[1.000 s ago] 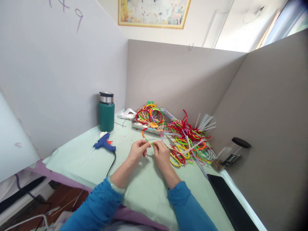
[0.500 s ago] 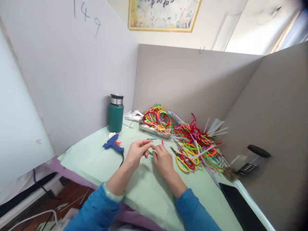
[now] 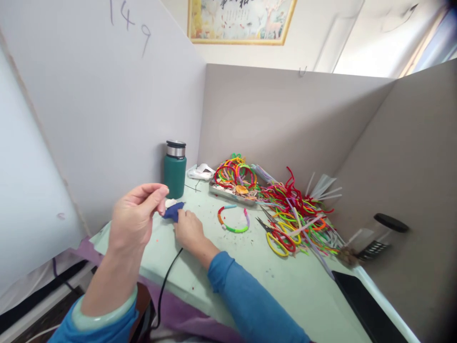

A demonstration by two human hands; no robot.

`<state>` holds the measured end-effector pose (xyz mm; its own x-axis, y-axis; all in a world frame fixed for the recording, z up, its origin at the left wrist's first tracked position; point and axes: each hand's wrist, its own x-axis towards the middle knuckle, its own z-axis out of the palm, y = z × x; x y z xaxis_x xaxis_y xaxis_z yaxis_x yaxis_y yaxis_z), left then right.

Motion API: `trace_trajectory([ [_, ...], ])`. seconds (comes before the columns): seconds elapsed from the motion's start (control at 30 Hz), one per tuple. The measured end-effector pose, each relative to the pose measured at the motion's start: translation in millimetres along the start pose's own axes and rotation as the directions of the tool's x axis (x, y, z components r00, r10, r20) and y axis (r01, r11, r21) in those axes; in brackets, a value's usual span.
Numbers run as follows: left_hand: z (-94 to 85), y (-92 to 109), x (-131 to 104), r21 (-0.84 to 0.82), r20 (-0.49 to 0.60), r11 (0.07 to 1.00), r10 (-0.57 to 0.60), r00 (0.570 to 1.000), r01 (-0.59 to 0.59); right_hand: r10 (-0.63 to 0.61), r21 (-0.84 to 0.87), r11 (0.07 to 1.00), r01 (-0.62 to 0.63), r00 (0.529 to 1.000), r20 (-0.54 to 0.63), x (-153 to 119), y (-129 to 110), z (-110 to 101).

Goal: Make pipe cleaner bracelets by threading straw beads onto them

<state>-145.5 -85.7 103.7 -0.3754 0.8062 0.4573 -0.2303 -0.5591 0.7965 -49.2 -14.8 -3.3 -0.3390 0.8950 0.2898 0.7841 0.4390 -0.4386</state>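
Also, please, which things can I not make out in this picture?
All in the head view:
Between the left hand's fingertips: too small to tell if anything is held.
Blue glue gun: nozzle hidden by the left hand, handle by the right hand.
Framed wall picture: top cut off by the upper edge.

Your widest free stretch of tabletop [image 3: 300,286] runs between your right sleeve [image 3: 250,295] and the black slab [image 3: 371,309] on the right. Scissors [image 3: 280,243] and the tangled stems [image 3: 296,200] close its far side. A smaller gap lies between the scissors and the open ring [image 3: 236,230]. Farther back, the tray [image 3: 232,194] blocks you; at far left, the bottle [image 3: 174,176] stands upright behind the glue gun [image 3: 172,211]. The cord [image 3: 167,274] crosses the near left edge.
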Motion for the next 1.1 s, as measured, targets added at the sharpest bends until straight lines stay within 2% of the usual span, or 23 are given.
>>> trace_trajectory([
  [0.07, -2.3, 6, 2, -0.031, -0.053, 0.997, 0.062, 0.997, -0.064, 0.048, 0.271, 0.962, -0.022, 0.995, -0.09, -1, 9, -5],
  [0.1, -2.6, 8, 3, -0.052, -0.084, 0.995, 0.081, 0.993, -0.085, 0.093, 0.45, 0.892, -0.028, 0.988, -0.123, -1, 13, -9],
  [0.13, -2.4, 9, 4, -0.076, -0.111, 0.993, 0.086, 0.99, -0.095, 0.144, 0.633, 0.773, -0.032, 0.981, -0.126, -3, 17, -15],
  [0.17, -1.7, 9, 5, -0.102, -0.126, 0.991, 0.078, 0.989, -0.091, 0.194, 0.791, 0.61, -0.038, 0.976, -0.103, -7, 21, -22],
  [0.23, 1.2, 3, 6, -0.147, -0.106, 0.989, 0.02, 0.994, -0.035, 0.232, 0.957, 0.288, -0.012, 0.971, -0.058, -19, 27, -39],
  [0.27, 3.8, -3, 6, -0.157, -0.072, 0.987, -0.026, 0.997, 0.014, 0.243, 0.984, 0.178, -0.013, 0.969, -0.031, -27, 31, -49],
  [0.3, 7.2, -10, 6, -0.157, -0.029, 0.984, -0.086, 0.996, 0.081, 0.247, 0.994, 0.11, -0.025, 0.969, -0.003, -37, 35, -58],
  [0.33, 11.5, -19, 6, -0.14, 0.003, 0.98, -0.143, 0.99, 0.142, 0.254, 0.996, 0.08, -0.04, 0.967, 0.018, -47, 40, -67],
  [0.43, 28.8, -52, 2, -0.093, 0.125, 0.94, -0.317, 0.94, 0.329, 0.255, 0.995, 0.077, -0.057, 0.966, 0.035, -78, 58, -86],
  [0.53, 46.9, -86, -5, -0.065, 0.225, 0.868, -0.468, 0.855, 0.492, 0.287, 0.992, 0.114, -0.051, 0.958, 0.017, -98, 77, -93],
  [0.63, 56.9, -112, -14, -0.024, 0.217, 0.818, -0.557, 0.802, 0.574, 0.317, 0.983, 0.171, -0.064, 0.948, 0.006, -107, 87, -91],
  [0.73, 57.3, -129, -19, 0.065, 0.174, 0.806, -0.589, 0.789, 0.588, 0.311, 0.958, 0.27, -0.1, 0.95, 0.012, -109, 91, -84],
  [0.87, 52.7, -137, -18, 0.124, 0.14, 0.852, -0.523, 0.841, 0.509, 0.308, 0.908, 0.401, -0.124, 0.951, -0.007, -109, 94, -73],
  [0.93, 51.5, -138, -16, 0.129, 0.116, 0.857, -0.512, 0.851, 0.498, 0.318, 0.875, 0.464, -0.134, 0.948, -0.023, -110, 96, -69],
  [1.1, 51.5, -138, -13, 0.107, 0.089, 0.832, -0.553, 0.828, 0.544, 0.295, 0.769, 0.623, -0.14, 0.953, -0.065, -110, 101, -65],
])
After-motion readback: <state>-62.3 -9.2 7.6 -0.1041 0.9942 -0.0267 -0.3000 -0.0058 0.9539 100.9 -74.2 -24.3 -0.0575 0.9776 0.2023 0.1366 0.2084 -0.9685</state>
